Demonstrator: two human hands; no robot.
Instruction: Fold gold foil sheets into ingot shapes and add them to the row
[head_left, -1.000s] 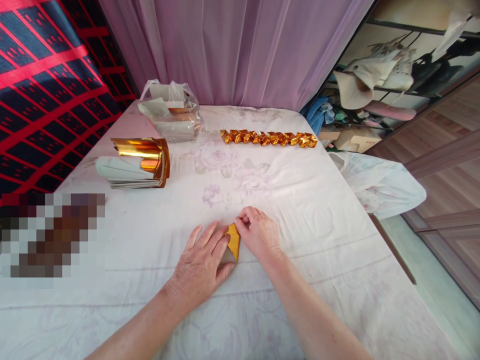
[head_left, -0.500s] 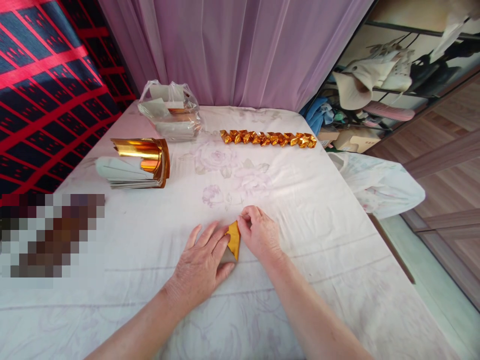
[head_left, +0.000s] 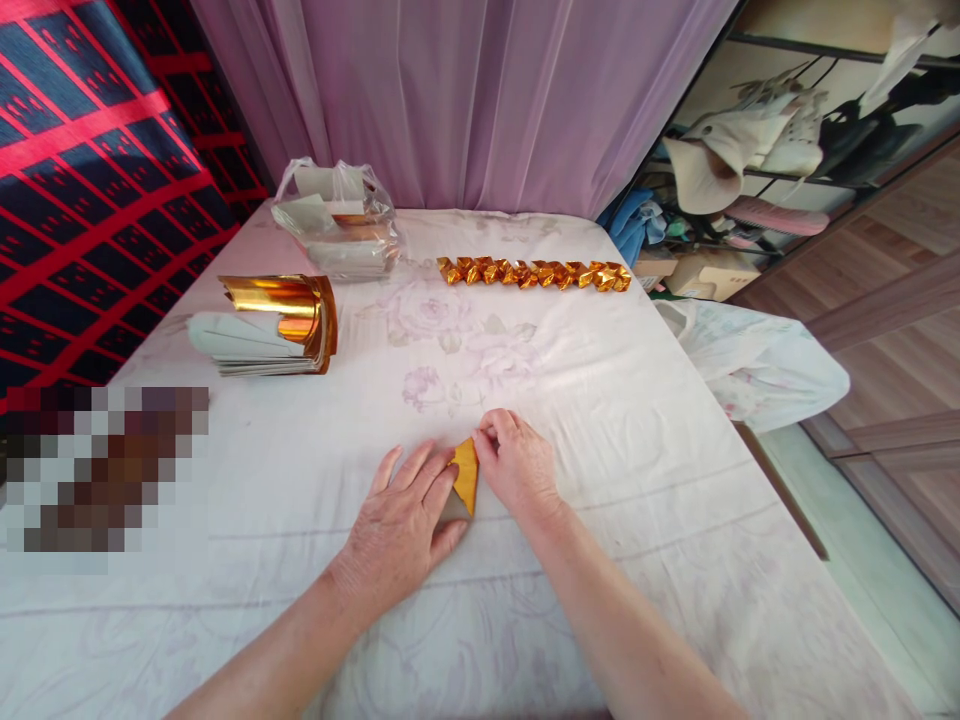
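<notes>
A partly folded sheet of gold foil paper (head_left: 466, 476) lies on the tablecloth, gold side up in a pointed flap with a pale grey underside showing below. My left hand (head_left: 401, 505) rests flat over its left part, fingers spread and the thumb along the lower edge. With thumb and bent fingers, my right hand (head_left: 519, 455) pinches the upper right corner of the sheet. The left half of the paper is hidden beneath my left fingers. Farther back, several folded gold foil pieces (head_left: 534, 273) form a row.
A curled stack of gold foil sheets (head_left: 277, 325) stands at left, with a clear plastic bag (head_left: 341, 225) of more sheets behind it. The floral tablecloth (head_left: 637, 420) drops off at right near a pale bag (head_left: 757, 365). Shelves hold a cap (head_left: 705, 165). A purple curtain (head_left: 465, 110) hangs behind.
The whole view has shifted very slightly. Both hands keep nearly the same hold on the gold foil paper.
</notes>
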